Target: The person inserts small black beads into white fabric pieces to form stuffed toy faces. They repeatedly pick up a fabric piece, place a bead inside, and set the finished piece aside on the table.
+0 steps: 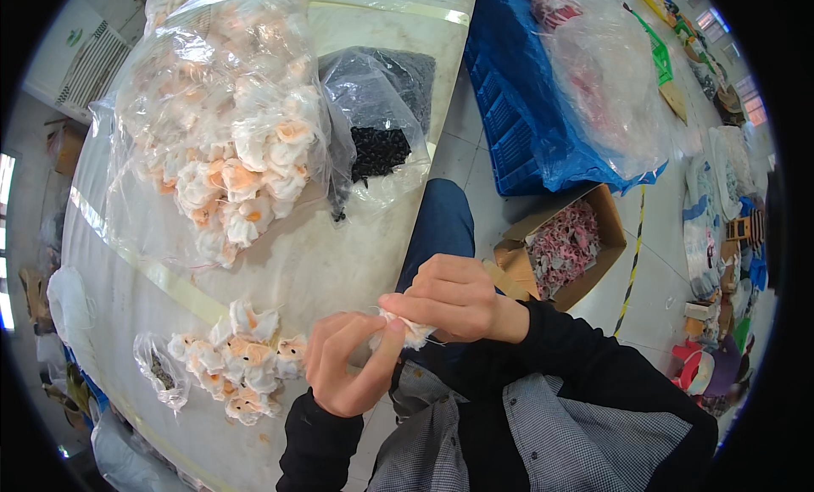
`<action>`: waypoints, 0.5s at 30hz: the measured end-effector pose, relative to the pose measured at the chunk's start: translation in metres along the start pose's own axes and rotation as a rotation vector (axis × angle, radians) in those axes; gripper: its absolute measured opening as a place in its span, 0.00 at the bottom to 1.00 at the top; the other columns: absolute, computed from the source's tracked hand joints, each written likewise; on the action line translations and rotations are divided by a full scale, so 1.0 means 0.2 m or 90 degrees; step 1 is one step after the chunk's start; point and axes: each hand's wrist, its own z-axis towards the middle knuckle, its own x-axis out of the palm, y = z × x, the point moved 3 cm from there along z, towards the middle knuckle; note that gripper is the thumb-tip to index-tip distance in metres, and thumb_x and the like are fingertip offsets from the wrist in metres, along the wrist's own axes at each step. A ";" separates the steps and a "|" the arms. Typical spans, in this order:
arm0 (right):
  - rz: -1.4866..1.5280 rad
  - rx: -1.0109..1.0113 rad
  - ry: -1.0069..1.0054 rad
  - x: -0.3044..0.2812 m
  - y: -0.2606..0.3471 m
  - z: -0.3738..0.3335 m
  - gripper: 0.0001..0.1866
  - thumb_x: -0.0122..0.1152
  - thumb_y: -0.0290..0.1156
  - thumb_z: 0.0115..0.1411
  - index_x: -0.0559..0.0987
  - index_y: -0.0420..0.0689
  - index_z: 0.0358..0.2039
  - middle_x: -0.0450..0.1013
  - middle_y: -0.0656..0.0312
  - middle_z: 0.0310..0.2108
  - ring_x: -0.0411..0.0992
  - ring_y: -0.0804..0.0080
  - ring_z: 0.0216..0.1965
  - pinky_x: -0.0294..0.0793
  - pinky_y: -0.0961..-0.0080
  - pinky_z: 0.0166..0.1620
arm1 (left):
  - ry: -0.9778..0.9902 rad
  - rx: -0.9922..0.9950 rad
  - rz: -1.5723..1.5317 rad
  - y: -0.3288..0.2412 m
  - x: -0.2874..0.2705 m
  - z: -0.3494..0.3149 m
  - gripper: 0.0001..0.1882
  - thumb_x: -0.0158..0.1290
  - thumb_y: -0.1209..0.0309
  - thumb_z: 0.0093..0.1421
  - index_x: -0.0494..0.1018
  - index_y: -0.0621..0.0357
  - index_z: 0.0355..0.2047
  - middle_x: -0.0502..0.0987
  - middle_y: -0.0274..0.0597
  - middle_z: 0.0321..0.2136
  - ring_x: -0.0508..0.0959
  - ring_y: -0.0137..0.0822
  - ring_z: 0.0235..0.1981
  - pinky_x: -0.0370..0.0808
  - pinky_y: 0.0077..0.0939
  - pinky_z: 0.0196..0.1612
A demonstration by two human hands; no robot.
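Note:
A small white fluffy plush piece (414,332) is pinched between my two hands over the table's near right edge. My left hand (343,362) grips it with thumb and fingertips, and my right hand (455,299) holds its other side; fingers hide much of it. Left of my left hand lies a loose cluster of white and orange plush pieces (242,360), some with small black dots like eyes. Beside that cluster sits a small clear bag (161,371) with tiny dark bits. Farther back, an open clear bag (373,148) contains small black parts, some spilling out.
A large clear bag of white and orange plush pieces (242,187) covers the table's far left. Right of the table stand a blue crate (509,144) with plastic-wrapped goods and a cardboard box (604,237) of pink and grey scraps. Yellow-black tape (631,267) marks the floor.

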 end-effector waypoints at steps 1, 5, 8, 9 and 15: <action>0.000 -0.008 0.001 -0.01 0.00 0.00 0.20 0.70 0.23 0.48 0.86 0.38 0.44 0.75 0.65 0.25 0.74 0.69 0.26 0.73 0.75 0.29 | -0.003 0.002 0.002 0.00 0.00 0.01 0.23 0.64 0.86 0.44 0.85 0.56 0.43 0.80 0.40 0.42 0.82 0.41 0.36 0.80 0.31 0.37; -0.010 -0.018 -0.001 -0.03 0.00 0.00 0.20 0.70 0.23 0.48 0.86 0.37 0.44 0.77 0.64 0.28 0.76 0.68 0.27 0.74 0.75 0.31 | 0.000 -0.010 -0.002 -0.01 0.02 0.00 0.24 0.64 0.86 0.44 0.84 0.55 0.43 0.80 0.42 0.43 0.83 0.43 0.37 0.81 0.33 0.37; 0.001 -0.013 -0.005 -0.03 0.00 0.01 0.20 0.69 0.23 0.48 0.86 0.37 0.44 0.78 0.62 0.30 0.77 0.66 0.30 0.76 0.74 0.33 | 0.022 -0.061 -0.041 -0.01 0.02 -0.02 0.27 0.60 0.89 0.44 0.81 0.57 0.46 0.79 0.48 0.45 0.82 0.48 0.42 0.82 0.37 0.44; 0.008 -0.004 -0.003 -0.03 0.00 0.01 0.19 0.69 0.23 0.48 0.86 0.36 0.44 0.79 0.61 0.31 0.78 0.66 0.31 0.77 0.73 0.34 | 0.008 -0.067 -0.039 -0.01 0.02 -0.03 0.26 0.60 0.89 0.45 0.80 0.57 0.46 0.79 0.48 0.45 0.82 0.48 0.42 0.82 0.37 0.44; 0.034 0.049 -0.019 0.00 0.01 -0.01 0.18 0.70 0.23 0.47 0.86 0.36 0.42 0.81 0.58 0.34 0.80 0.62 0.33 0.78 0.70 0.35 | 0.009 -0.053 -0.005 -0.01 0.04 -0.03 0.23 0.61 0.88 0.47 0.80 0.56 0.45 0.78 0.47 0.45 0.82 0.47 0.41 0.81 0.37 0.43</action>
